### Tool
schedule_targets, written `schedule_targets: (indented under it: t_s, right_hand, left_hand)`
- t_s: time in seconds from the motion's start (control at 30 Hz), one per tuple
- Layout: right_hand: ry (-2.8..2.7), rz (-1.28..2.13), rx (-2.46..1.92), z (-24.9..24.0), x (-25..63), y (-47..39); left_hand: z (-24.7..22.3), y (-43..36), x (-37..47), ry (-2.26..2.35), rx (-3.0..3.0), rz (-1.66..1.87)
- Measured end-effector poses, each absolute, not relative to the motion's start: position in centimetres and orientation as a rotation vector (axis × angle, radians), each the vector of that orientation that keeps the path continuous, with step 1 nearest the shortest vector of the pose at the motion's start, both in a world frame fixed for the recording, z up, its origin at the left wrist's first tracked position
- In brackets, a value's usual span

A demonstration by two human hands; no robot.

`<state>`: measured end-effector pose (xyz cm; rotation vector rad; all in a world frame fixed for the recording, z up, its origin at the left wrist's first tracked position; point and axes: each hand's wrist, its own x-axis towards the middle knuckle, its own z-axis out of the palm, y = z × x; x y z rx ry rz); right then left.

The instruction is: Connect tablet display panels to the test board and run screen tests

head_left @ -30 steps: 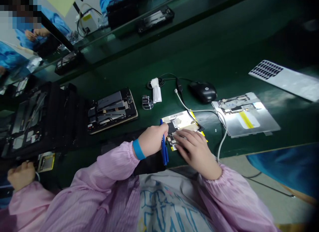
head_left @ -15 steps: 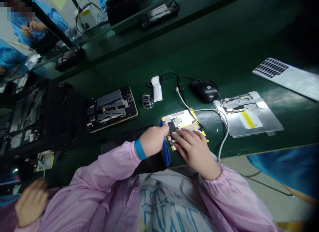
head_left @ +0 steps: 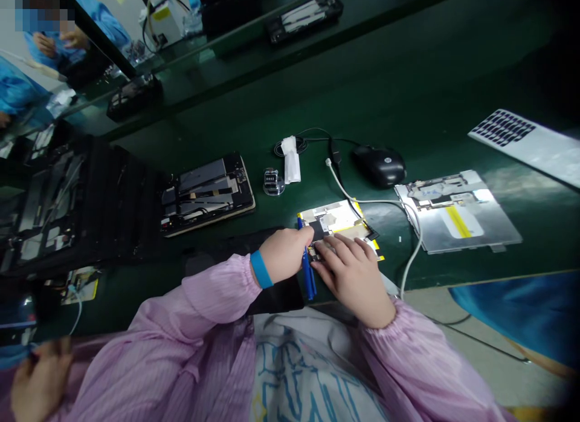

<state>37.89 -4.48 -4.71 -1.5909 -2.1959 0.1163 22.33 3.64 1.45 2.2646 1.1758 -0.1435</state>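
We are seeing the left hand (head_left: 286, 253) closing its fingers into a loose fist around a slim blue tool (head_left: 310, 283), the thumb pressing along it; the tool's upper end is showing just past the thumb and its longer part is reaching down toward the bench edge. We are holding the right hand (head_left: 356, 277) open, the fingers lightly curving and a little apart, the fingertips resting over the lower part of a yellow-edged panel (head_left: 347, 213) with a small board on it. The panel is lying on the green bench (head_left: 217, 113) in front of us, with the blue tool crossing its left edge.

We are bringing the left forearm in from the lower left, a teal wristband (head_left: 261, 269) circling the wrist, and it is passing over a black flat item (head_left: 283, 298). The right forearm is coming up from the lower right, the back of the hand facing up.

Our right fingers are covering part of the board, so we are not making out what the tips are touching there, and the left fist is hiding the middle of the tool. At the lower left, a co-worker's hand (head_left: 40, 379) is blurring. A keyboard (head_left: 505, 129) is running out of view at the right, and its far end is being cut off.
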Motion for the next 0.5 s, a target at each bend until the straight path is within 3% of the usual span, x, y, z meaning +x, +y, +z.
schedule_targets:
  t_s: [0.3,0.5]
  right_hand:
    - [-2.202,0.196,-1.614,-3.8,37.9,-4.3]
    - [-2.061,0.291,-1.564,-4.0,38.6,-1.7]
  left_hand:
    - [5.8,2.8,19.0,1.188,2.06,0.246]
    - [7.4,0.8,8.7,1.829,1.95,0.376]
